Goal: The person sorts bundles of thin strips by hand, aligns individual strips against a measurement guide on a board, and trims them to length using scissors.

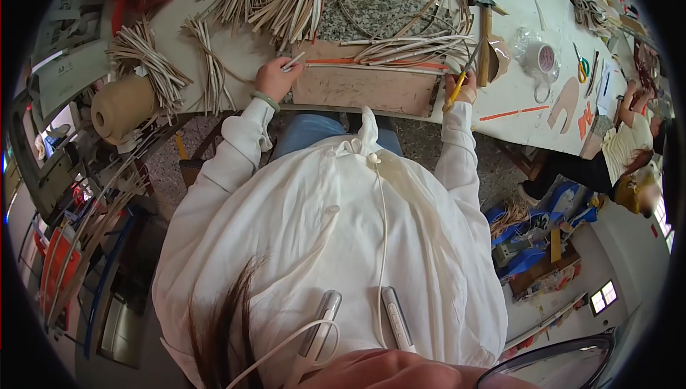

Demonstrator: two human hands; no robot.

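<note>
My left hand (275,80) is closed around the end of a short pale strip (294,61), at the left end of a light board (364,90). Across this board runs a long whitish strip (379,67), with an orange strip (336,62) just behind it. At the board's right end my right hand (462,89) grips yellow-handled scissors (458,89), their blades pointing away from me near the strip's right end. Whether the blades touch the strip cannot be made out. A loose bunch of pale strips (407,50) lies behind the board, on a speckled stone slab (357,14).
Tied strip bundles (289,7) lie at the back and left, near a tan roll (123,109). On the right are a hammer (486,39), a tape roll (541,58), green-handled scissors (583,69) and an orange strip piece (514,112). Another person (625,150) sits far right.
</note>
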